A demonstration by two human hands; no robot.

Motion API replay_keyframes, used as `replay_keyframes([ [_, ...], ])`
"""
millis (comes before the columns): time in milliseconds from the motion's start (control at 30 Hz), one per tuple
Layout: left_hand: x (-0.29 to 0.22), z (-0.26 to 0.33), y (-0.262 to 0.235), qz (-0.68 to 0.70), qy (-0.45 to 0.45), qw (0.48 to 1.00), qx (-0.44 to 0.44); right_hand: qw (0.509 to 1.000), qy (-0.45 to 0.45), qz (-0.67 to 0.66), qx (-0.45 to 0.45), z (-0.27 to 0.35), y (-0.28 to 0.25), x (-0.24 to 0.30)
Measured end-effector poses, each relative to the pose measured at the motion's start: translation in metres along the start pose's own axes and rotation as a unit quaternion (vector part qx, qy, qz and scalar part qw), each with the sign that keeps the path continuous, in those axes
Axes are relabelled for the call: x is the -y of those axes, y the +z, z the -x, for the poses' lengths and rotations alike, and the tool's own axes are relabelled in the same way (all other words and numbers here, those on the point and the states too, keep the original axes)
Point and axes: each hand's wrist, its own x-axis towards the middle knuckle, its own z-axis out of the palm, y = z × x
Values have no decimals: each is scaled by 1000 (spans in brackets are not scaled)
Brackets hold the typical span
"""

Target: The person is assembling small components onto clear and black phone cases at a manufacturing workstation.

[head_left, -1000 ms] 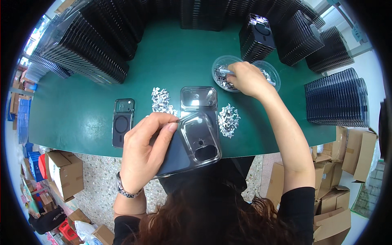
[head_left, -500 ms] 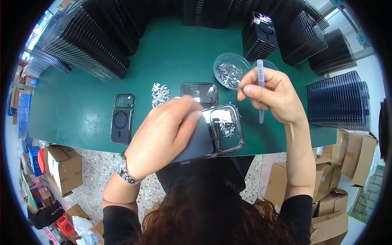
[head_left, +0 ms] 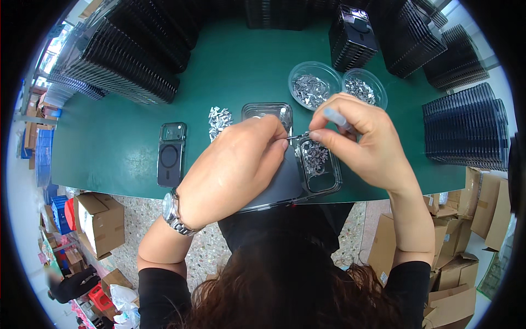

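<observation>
Held phone case (head_left: 282, 187) near-crosswise; camera-end rightward

The phone case (head_left: 279, 189) in hand has a smooth, matt dark back framed by glossy clear plastic, and the pen (head_left: 336, 117) looks like smooth, pale translucent plastic. Small pieces (head_left: 220, 118) with a shiny, silvery metallic look lie on the table's (head_left: 109, 159) smooth green top, near thin clear plastic bowls (head_left: 330, 75). The watch (head_left: 176, 219) is polished metal, the sleeves (head_left: 163, 290) matt black cloth, the box (head_left: 108, 227) dull brown cardboard.
</observation>
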Motion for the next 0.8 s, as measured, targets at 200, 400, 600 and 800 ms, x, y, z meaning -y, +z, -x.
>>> replay_keyframes([
  [200,-9,-6,1,-16,0,1000,13,988,-125,81,-27,2,16,-6],
  [400,-4,-6,8,-27,28,999,-14,996,-37,84,1,0,15,-2],
  [600,-8,-10,1,-26,26,999,29,995,-24,94,15,0,12,5],
  [800,-9,-8,3,-144,49,988,17,985,-96,138,-24,10,8,-6],
])
